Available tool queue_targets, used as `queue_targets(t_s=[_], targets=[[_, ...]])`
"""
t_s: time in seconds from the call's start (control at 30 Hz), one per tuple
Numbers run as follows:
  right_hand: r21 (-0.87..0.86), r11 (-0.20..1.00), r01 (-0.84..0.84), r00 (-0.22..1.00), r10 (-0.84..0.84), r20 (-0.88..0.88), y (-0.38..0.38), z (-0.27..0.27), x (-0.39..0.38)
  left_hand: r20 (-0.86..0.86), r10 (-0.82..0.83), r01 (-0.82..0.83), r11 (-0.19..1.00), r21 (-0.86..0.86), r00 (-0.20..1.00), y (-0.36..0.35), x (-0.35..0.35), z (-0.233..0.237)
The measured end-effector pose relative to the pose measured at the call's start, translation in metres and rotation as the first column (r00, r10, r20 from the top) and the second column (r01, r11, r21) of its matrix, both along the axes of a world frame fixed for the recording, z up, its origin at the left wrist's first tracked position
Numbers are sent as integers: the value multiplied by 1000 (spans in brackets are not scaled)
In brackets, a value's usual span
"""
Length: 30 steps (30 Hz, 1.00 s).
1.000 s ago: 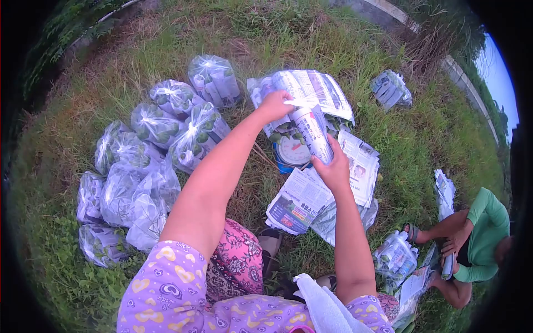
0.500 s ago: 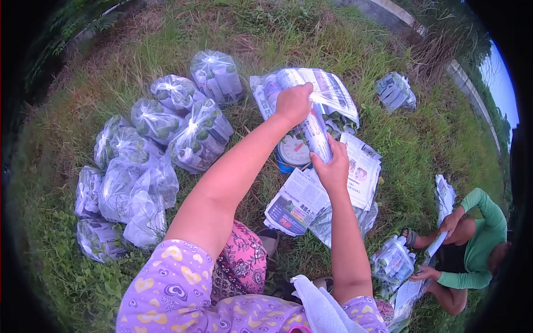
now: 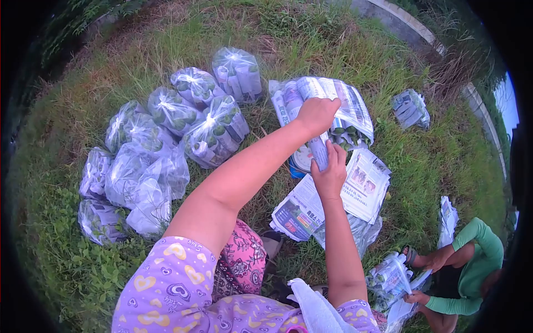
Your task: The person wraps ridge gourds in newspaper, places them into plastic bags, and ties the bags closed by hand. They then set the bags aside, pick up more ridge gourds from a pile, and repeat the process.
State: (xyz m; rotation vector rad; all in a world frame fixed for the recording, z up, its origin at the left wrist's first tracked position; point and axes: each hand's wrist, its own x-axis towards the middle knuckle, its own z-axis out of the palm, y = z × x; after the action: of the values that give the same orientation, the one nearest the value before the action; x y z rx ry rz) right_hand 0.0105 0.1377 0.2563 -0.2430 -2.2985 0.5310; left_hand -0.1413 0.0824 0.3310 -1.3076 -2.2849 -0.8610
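Observation:
My left hand [image 3: 318,116] is closed at the mouth of a clear plastic bag [image 3: 276,100] that lies on its side with newspaper-wrapped rolls in it. The fingertips are partly hidden, but the film stretches to them. In my right hand [image 3: 330,176] is the lower end of a newspaper roll [image 3: 318,150], its upper part passing under my left hand. Green produce [image 3: 350,136] shows at the open ends of the wrapped rolls. Beneath them, a dial scale [image 3: 302,159] with a blue base is partly covered.
Several filled clear bags [image 3: 216,133] stand on the grass at left, near crumpled empty plastic bags [image 3: 147,177]. Newspaper sheets [image 3: 363,186] lie below the scale. Another wrapped bundle [image 3: 411,109] rests at right. A person in green sleeves [image 3: 472,238] handles newspaper at lower right.
My left hand has moved right, closer to my right hand, and the roll shows less between them. The whole view has shifted slightly. The other person's hands and newspaper have moved.

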Motion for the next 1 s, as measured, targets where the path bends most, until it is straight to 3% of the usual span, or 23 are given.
queue_targets(t_s=[0.13, 0.23, 0.37, 0.5, 0.57, 0.63, 0.67, 0.77, 0.9, 0.93, 1.0], targets=[[44, 999, 15, 1000, -14, -27, -9, 5, -16, -46, -21, 18, 999, -50, 999, 4, 4, -1], [-44, 999, 25, 1000, -25, -2, -10, 12, -31, -50, -33, 29, 997, -72, 998, 5, 7, -2], [-352, 935, -27, 998, 47, 47, 12, 13, -57, -55, -47, 43, 997, -69, 997, 2, 8, -4], [-715, 697, 43, 986, 88, 145, 14, 18, -74, 5, -25, 26, 999, -40, 1000, -5, 1, 0], [-453, 891, 25, 990, 40, 134, 11, 16, -64, 47, -25, 27, 999, -42, 999, -6, 2, 3], [-147, 989, 5, 994, 11, 109, 2, 10, -45, 61, -25, 28, 999, -43, 998, -10, 1, 3], [-201, 977, 74, 915, 14, 404, -14, 39, -27, 55, -28, 30, 999, -40, 998, -10, 0, 2], [-150, 986, 71, 906, 0, 423, -12, 30, -18, 63, -47, 51, 997, -53, 997, -5, 4, -7], [-306, 950, -59, 958, 140, 250, -3, 11, -34, 43, -64, 68, 993, -102, 997, 2, 10, -6], [-553, 829, -82, 953, 227, 199, -1, 7, -40, 31, -65, 68, 992, -109, 997, 2, 11, -5], [-906, 410, -109, 938, 345, 44, 0, 1, -49, 24, -67, 69, 991, -110, 997, 1, 14, -6]])
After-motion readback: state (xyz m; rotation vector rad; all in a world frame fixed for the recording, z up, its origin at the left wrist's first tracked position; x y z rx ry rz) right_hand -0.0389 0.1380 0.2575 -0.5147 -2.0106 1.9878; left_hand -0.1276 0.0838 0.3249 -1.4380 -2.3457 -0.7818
